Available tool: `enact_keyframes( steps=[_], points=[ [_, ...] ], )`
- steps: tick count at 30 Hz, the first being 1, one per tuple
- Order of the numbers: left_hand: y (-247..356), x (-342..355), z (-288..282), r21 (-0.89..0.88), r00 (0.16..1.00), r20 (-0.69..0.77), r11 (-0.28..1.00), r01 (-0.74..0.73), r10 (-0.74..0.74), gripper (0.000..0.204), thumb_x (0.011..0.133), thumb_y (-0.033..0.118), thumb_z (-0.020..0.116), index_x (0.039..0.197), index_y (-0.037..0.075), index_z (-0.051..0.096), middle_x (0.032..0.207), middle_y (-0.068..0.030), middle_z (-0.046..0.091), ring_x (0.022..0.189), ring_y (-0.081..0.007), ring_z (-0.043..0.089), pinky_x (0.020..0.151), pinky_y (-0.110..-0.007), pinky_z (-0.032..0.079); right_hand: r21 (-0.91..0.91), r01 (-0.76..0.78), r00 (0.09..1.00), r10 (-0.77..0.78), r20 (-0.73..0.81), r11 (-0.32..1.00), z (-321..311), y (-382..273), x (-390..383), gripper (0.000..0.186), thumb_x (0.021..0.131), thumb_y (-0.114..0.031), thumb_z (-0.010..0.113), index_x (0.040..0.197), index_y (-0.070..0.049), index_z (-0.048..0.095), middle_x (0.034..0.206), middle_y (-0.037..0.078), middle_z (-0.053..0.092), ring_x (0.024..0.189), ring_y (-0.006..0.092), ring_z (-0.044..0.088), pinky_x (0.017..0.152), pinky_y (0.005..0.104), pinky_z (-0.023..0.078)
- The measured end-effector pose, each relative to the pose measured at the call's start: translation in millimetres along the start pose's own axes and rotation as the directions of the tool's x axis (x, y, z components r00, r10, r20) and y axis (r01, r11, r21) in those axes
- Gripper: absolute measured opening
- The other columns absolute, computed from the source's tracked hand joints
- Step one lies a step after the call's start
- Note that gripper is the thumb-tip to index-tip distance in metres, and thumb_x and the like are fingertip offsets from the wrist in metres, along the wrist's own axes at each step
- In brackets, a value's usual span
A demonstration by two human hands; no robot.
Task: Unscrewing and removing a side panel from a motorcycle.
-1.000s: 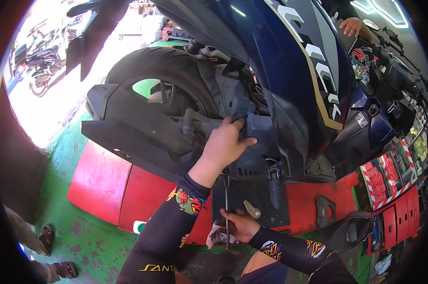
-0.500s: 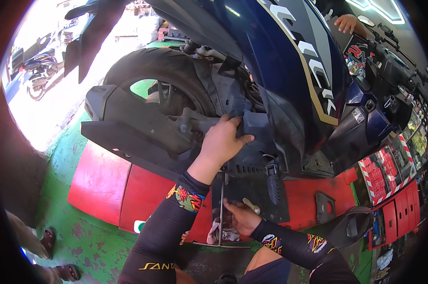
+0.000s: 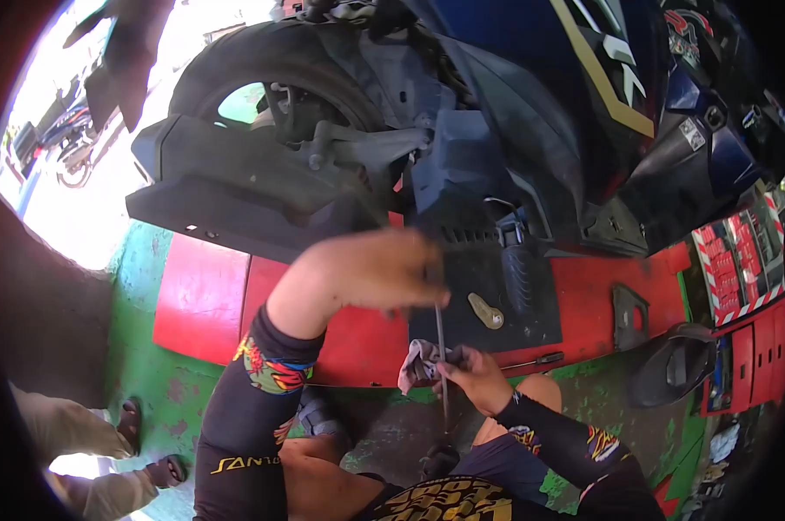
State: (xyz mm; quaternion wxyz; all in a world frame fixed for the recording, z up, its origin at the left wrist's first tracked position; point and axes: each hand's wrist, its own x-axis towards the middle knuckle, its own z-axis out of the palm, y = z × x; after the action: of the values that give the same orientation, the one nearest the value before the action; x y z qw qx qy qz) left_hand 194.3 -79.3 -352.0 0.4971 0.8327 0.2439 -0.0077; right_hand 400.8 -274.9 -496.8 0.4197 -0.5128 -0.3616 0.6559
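Metal rod (image 3: pixel 440 330), slim and dark, was held in your right hand (image 3: pixel 479 378)

Item one, the rod: it ran up and down the view in front of the red platform (image 3: pixel 201 286), its upper part overlapping the black mat (image 3: pixel 540 334) and its lower end reaching toward your lap. Your right hand was closed around it, thumb across the shaft. Bunched at those fingers was a pale, stained cloth (image 3: pixel 420 358) (whether pinched or merely draped, you could not have told from this view).

Item two, your left hand (image 3: pixel 388 273): smeared by blur, it was bent at the wrist and nearest the rod's upper end. Its grip could not be told.

On the mat: one beige, teardrop-shaped piece (image 3: pixel 486 310), lying just right of the rod. Farther right on the platform: one dark, openwork bracket (image 3: pixel 629 319).

Beyond your hands: one dark blue scooter (image 3: pixel 514 52), with its rear wheel (image 3: pixel 227 69) at upper left and a ribbed footpeg (image 3: pixel 518 273) hanging over the mat.

At the margins: one red drawer cabinet (image 3: pixel 761 356), right; another person's sandalled feet (image 3: pixel 130 425) on the worn green floor (image 3: pixel 140 347), left.
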Motion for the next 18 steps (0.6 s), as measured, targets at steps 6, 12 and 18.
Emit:
enact_keyframes(
  steps=[6,12,18],
  points=[
    [-131.3,59.9,130.2,0.439,0.951,-0.221,0.849,0.293,-0.214,0.013,0.082,0.013,0.059,0.086,0.002,0.064,0.09,-0.0116,0.066,0.071,-0.0261,0.061,0.063,-0.039,0.052,-0.258,-0.033,0.988,-0.008,-0.156,0.966,-37.2,37.7,-32.9,0.012,0.093,-0.004,0.062,0.104,0.001,0.061,0.091,0.007,0.065,0.069,0.0152,0.065,0.065,0.0247,0.052],
    [-237.5,104.3,215.6,0.575,0.828,-0.546,0.663,0.479,-0.125,0.011,0.078,0.013,0.059,0.077,0.005,0.068,0.108,-0.0162,0.06,0.093,-0.0351,0.059,0.069,-0.045,0.053,0.033,0.102,0.992,-0.099,-0.077,0.994,-70.0,27.9,-43.4,0.013,0.092,-0.013,0.064,0.101,-0.003,0.063,0.08,0.002,0.063,0.066,0.0115,0.061,0.062,0.0243,0.046],
    [-235.1,104.0,222.6,0.559,0.812,-0.579,0.685,0.466,-0.08,0.011,0.077,0.01,0.06,0.08,0.005,0.07,0.103,-0.0169,0.063,0.084,-0.0373,0.062,0.069,-0.044,0.053,-0.296,-0.09,0.994,0.066,-0.089,0.951,-90.7,44.0,-81.0,0.018,0.096,-0.022,0.057,0.101,-0.006,0.064,0.077,0.001,0.063,0.061,0.0123,0.054,0.058,0.0274,0.041]
  ],
)
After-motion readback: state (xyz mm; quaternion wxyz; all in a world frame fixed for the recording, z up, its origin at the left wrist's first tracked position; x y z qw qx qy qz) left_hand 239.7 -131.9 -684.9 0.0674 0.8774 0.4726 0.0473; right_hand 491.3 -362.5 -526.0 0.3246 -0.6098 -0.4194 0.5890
